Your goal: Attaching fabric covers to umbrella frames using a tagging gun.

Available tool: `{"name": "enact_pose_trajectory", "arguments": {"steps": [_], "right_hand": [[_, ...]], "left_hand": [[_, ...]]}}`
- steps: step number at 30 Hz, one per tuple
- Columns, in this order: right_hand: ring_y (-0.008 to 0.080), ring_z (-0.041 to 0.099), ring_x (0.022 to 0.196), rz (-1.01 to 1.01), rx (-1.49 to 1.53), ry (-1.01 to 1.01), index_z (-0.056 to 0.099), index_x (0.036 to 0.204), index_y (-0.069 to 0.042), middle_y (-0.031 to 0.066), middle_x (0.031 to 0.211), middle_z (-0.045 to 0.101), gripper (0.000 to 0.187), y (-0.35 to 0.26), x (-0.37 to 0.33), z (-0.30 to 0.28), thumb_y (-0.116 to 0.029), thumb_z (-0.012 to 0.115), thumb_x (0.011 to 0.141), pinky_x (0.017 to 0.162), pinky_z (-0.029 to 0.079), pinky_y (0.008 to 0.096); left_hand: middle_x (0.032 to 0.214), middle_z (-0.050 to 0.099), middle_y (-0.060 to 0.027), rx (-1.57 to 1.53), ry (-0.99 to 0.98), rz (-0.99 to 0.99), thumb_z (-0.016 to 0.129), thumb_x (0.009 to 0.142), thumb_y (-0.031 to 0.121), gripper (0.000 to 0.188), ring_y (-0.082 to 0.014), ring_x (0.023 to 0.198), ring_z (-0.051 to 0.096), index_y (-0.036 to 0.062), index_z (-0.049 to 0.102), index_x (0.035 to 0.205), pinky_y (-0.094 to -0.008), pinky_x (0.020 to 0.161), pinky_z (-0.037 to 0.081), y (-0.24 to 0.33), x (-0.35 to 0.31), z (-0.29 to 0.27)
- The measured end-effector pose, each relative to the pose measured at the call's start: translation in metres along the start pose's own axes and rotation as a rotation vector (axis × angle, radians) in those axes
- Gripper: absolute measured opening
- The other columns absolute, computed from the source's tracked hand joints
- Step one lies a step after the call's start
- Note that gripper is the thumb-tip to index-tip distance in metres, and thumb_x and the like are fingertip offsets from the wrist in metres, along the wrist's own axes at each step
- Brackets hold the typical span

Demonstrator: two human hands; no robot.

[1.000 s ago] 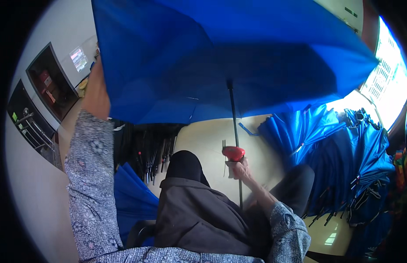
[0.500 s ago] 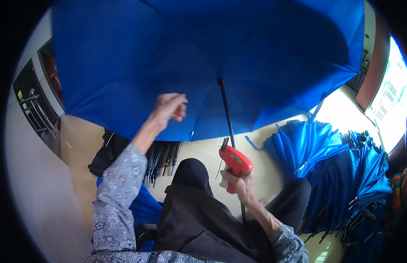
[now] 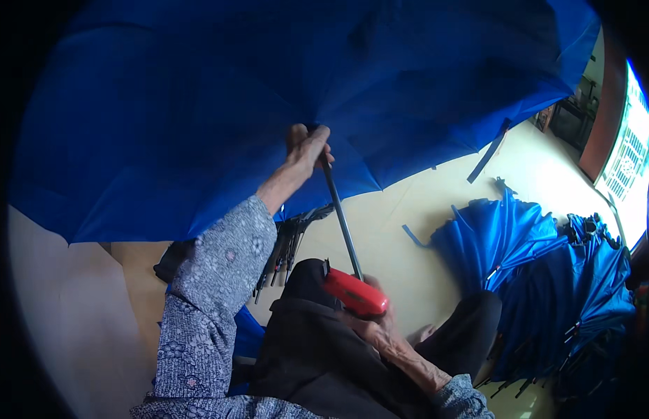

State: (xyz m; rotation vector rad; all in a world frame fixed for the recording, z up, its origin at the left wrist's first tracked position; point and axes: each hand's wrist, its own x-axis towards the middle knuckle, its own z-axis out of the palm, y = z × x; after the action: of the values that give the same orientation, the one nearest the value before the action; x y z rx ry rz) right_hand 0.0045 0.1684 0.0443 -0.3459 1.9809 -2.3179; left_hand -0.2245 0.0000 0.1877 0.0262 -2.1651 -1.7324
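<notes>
A large open blue umbrella (image 3: 192, 133) fills the upper part of the view, its dark shaft (image 3: 342, 220) slanting down toward my lap. My left hand (image 3: 307, 150) is closed around the top of the shaft, right where the canopy meets it. In my right hand (image 3: 380, 329) is a red tagging gun (image 3: 357, 295), held low over my lap beside the shaft. Its thin dark tip points up and to the left. Part of the right hand's grip is blurred and hidden behind the gun.
Folded blue umbrellas (image 3: 499, 237) lie heaped on the pale floor (image 3: 401, 279) at the right. Several dark umbrella shafts (image 3: 288, 244) lie beyond my left forearm. My knees in dark trousers (image 3: 310, 349) are below, and a bright window or doorway (image 3: 628, 153) stands far right.
My left hand has gone from free in front of the canopy to gripping the shaft's top. The umbrella has shifted left and tilted. The tagging gun has come down and turned leftward.
</notes>
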Motion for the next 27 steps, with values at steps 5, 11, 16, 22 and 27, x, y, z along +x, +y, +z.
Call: {"name": "enact_pose_trajectory", "arguments": {"steps": [5, 11, 16, 22, 27], "right_hand": [[0.0153, 0.057, 0.087, -0.199, -0.118, 0.075, 0.051, 0.117, -0.002, 0.0051, 0.096, 0.058, 0.055, -0.029, -0.01, -0.009, -0.004, 0.074, 0.067, 0.079, 0.047, 0.0301], [0.0222, 0.061, 0.092, -0.163, 0.098, -0.012, 0.053, 0.118, 0.001, 0.0098, 0.108, 0.059, 0.052, -0.055, -0.018, -0.013, -0.005, 0.071, 0.069, 0.079, 0.051, 0.0353], [0.0259, 0.063, 0.091, 0.034, 0.357, 0.267, 0.05, 0.122, 0.001, 0.0139, 0.113, 0.059, 0.049, -0.01, -0.011, -0.044, -0.01, 0.063, 0.076, 0.075, 0.053, 0.0373], [0.0265, 0.063, 0.088, 0.09, 0.367, 0.44, 0.045, 0.126, 0.001, 0.016, 0.112, 0.059, 0.05, 0.0, -0.009, -0.034, -0.011, 0.06, 0.08, 0.074, 0.054, 0.0397], [0.0257, 0.063, 0.088, 0.127, 0.336, 0.431, 0.043, 0.127, 0.0, 0.0164, 0.111, 0.059, 0.05, 0.007, -0.012, -0.031, -0.012, 0.06, 0.082, 0.073, 0.054, 0.0393]], "left_hand": [[0.064, 0.054, -0.0113, 0.048, -0.273, -0.172, 0.061, 0.079, 0.03, 0.031, -0.0219, 0.055, 0.059, 0.003, 0.048, 0.07, -0.0342, 0.055, 0.053, -0.066, -0.088, 0.038], [0.092, 0.056, -0.01, -1.45, -1.031, -0.616, 0.054, 0.091, 0.034, 0.022, -0.0315, 0.077, 0.059, 0.013, 0.047, 0.089, -0.0453, 0.067, 0.051, -0.286, -0.266, 0.049], [0.094, 0.058, -0.0084, 0.29, -1.194, -0.131, 0.045, 0.089, 0.039, 0.037, -0.0194, 0.086, 0.055, 0.009, 0.055, 0.108, -0.0409, 0.076, 0.044, -0.176, -0.315, 0.008], [0.083, 0.055, -0.0061, -1.355, -1.242, -0.661, 0.051, 0.089, 0.045, 0.042, -0.0187, 0.081, 0.056, 0.007, 0.054, 0.108, -0.0348, 0.072, 0.045, -0.221, -0.345, 0.016], [0.064, 0.046, -0.0004, -0.865, -0.907, -1.106, 0.051, 0.093, 0.038, 0.032, -0.0117, 0.068, 0.056, 0.0067, 0.052, 0.094, -0.0259, 0.065, 0.046, -0.192, -0.329, 0.039]]}}
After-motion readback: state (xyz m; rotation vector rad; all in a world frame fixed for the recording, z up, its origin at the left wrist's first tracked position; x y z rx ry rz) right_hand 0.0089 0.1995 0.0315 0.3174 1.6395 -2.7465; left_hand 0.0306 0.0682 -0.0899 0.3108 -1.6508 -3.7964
